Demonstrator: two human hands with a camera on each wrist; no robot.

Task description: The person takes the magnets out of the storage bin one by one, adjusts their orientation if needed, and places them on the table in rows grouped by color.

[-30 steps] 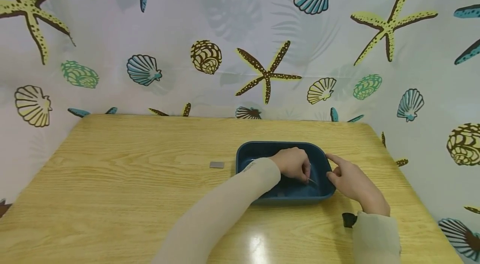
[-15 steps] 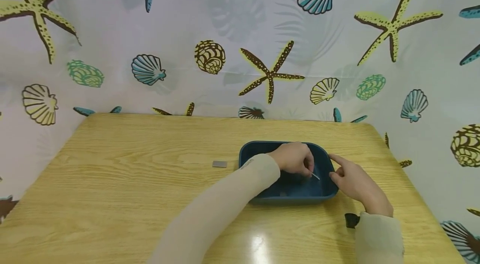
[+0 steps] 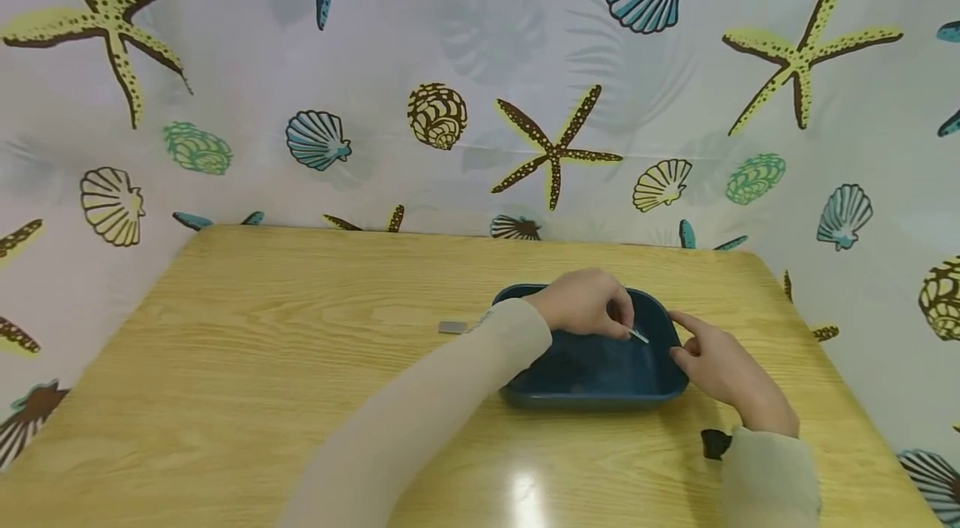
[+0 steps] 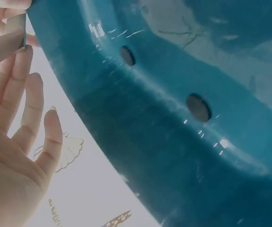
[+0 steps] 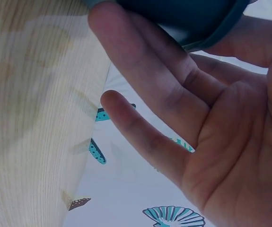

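A dark blue rectangular tub (image 3: 592,403) stands on the wooden table. Over its inside, my left hand (image 3: 588,303) pinches a small flat grey rectangular piece (image 3: 639,336) between thumb and fingers; the left wrist view shows the piece (image 4: 16,29) near the tub's edge, the other fingers loosely bent. My right hand (image 3: 716,366) grips the tub's right wall, thumb at the inner side and fingers outside. From below, the right wrist view has fingers (image 5: 147,82) against the tub (image 5: 188,23). Two dark round discs (image 4: 198,107) lie inside the tub.
A similar small grey rectangle (image 3: 452,327) lies on the table (image 3: 285,328) left of the tub, close to the left sleeve (image 3: 442,395). A curtain (image 3: 360,53) with shells and starfish hangs along the back and sides. Something black (image 3: 716,443) sits at the right cuff.
My left hand has risen a little inside the tub with the grey piece, which now shows more plainly. The right hand keeps its grip on the tub wall. The head view has shifted slightly.
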